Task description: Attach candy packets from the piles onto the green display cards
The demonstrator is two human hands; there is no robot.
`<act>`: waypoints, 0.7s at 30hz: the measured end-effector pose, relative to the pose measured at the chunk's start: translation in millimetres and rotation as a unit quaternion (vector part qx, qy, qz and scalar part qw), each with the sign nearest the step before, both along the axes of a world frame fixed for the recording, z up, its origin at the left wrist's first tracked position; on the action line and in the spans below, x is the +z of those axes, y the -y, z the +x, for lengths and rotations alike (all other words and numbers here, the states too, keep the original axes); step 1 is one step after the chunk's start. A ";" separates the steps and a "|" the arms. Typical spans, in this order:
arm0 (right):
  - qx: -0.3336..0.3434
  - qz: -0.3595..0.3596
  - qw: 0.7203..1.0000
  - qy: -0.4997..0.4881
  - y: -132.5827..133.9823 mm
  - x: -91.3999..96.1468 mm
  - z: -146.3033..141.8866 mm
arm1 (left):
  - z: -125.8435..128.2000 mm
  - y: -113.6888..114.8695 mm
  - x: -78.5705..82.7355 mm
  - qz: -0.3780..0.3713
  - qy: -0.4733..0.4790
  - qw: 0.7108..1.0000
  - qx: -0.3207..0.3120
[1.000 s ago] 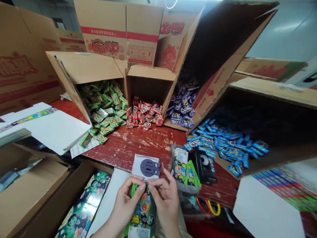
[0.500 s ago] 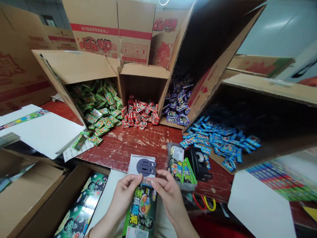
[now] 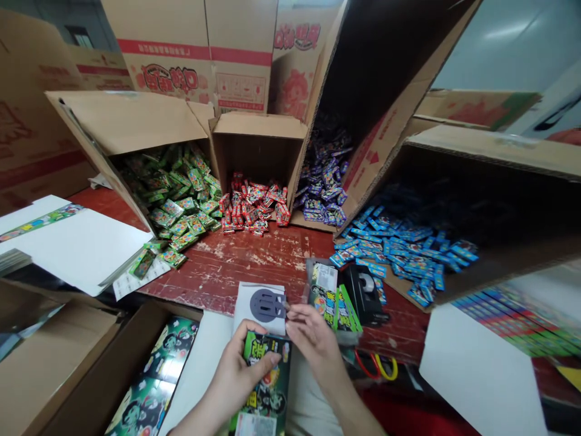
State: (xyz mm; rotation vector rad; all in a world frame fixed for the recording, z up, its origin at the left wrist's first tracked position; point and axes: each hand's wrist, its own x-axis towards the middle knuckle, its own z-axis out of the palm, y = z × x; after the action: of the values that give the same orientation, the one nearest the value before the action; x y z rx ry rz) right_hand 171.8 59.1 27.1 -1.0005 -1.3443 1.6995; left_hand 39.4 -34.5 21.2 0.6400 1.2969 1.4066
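"Qty open brown cardboard boxes [image 3: 258, 125] w/ small printed packs [image 3: 252, 209]?"
"4, 1 colour ea.: green, red, purple, blue. Packs too many to count."
"Black plastic tape dispenser [image 3: 354, 295]?"
"1. Plus 1 slotted purple-grey disc [image 3: 255, 306], 1 held green-black printed packet [image 3: 272, 401], 2 bare hands [image 3: 242, 366]."

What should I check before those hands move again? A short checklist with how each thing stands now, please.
1. Left hand has hold of the green-and-black packet: ok, its thumb lies across the front.
2. Packet's top edge is closed: cannot tell at this angle.
3. Right hand is free: cannot tell; its fingers are bent beside the slotted disc, and anything tiny between them would not show.
4. Slotted disc is in plain view over the white block: ok.
5. Black dispenser is in sight: ok, to the right of the right hand.
6. Green packs are all inside their carton: not ok, some lie outside.
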 end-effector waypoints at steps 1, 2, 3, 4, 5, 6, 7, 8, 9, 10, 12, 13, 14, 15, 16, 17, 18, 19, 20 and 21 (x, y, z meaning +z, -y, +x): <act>0.033 -0.019 0.999 0.001 -7.5 7.0 -2.0 | -0.1 0.0 0.3 -0.002 -0.004 1.000 0.003; 0.070 -0.038 0.997 0.006 -13.9 13.7 -4.2 | -0.4 -0.1 0.4 -0.003 -0.013 1.000 0.006; 0.110 -0.058 0.992 0.016 -18.8 19.6 -6.4 | -0.6 -0.5 0.2 -0.004 -0.023 1.000 0.008; 0.145 -0.075 0.986 0.027 -22.2 24.1 -8.4 | -0.8 -1.0 -0.4 -0.006 -0.031 0.999 0.008; 0.175 -0.089 0.980 0.040 -24.3 27.0 -10.3 | -0.8 -1.6 -1.3 -0.007 -0.038 0.999 0.007; 0.196 -0.098 0.974 0.052 -25.5 28.4 -12.0 | -0.6 -2.4 -2.5 -0.006 -0.042 0.999 0.007; 0.208 -0.102 0.971 0.062 -26.2 28.6 -13.5 | -0.3 -3.1 -3.7 -0.002 -0.046 0.999 0.008; 0.214 -0.101 0.969 0.071 -26.6 27.9 -14.9 | 0.3 -3.8 -4.7 0.004 -0.048 0.999 0.011; 0.217 -0.101 0.968 0.079 -26.7 26.9 -16.2 | 0.9 -4.2 -5.1 0.010 -0.050 0.999 0.015; 0.217 -0.104 0.967 0.084 -26.8 25.7 -17.6 | 1.7 -4.4 -4.8 0.014 -0.053 0.998 0.019; 0.218 -0.128 0.965 0.074 -26.3 23.7 -20.6 | 3.7 -4.0 -1.8 0.017 -0.059 0.998 0.031; 0.218 -0.151 0.963 0.055 -25.7 22.5 -22.4 | 5.1 -3.6 1.1 0.019 -0.061 0.997 0.038; 0.221 -0.183 0.958 0.029 -24.7 20.8 -24.2 | 6.7 -3.1 4.6 0.021 -0.061 0.997 0.047; 0.225 -0.218 0.950 0.001 -23.3 18.1 -25.9 | 8.3 -2.6 8.5 0.023 -0.062 0.996 0.056; 0.226 -0.252 0.941 -0.024 -21.6 14.2 -27.5 | 9.5 -2.2 12.7 0.022 -0.062 0.996 0.065; 0.228 -0.283 0.931 -0.040 -19.7 9.0 -28.7 | 9.8 -1.9 16.5 0.020 -0.066 0.995 0.075; 0.228 -0.309 0.922 -0.047 -17.5 2.4 -29.7 | 8.9 -1.6 19.5 0.015 -0.075 0.993 0.087; 0.223 -0.326 0.918 -0.048 -15.3 -5.1 -30.3 | 6.0 -1.5 21.1 0.010 -0.090 0.991 0.102; 0.215 -0.330 0.918 -0.049 -13.1 -13.3 -30.7 | 1.0 -1.8 21.0 0.008 -0.112 0.986 0.122; 0.207 -0.323 0.922 -0.056 -10.9 -21.6 -31.1 | -6.3 -2.8 18.8 0.009 -0.136 0.980 0.146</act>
State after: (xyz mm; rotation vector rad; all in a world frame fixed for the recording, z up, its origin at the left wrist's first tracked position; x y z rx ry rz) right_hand 140.6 70.0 5.5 -0.9808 -0.9696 2.5844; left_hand 33.1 -31.7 39.9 0.6928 1.6485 1.6086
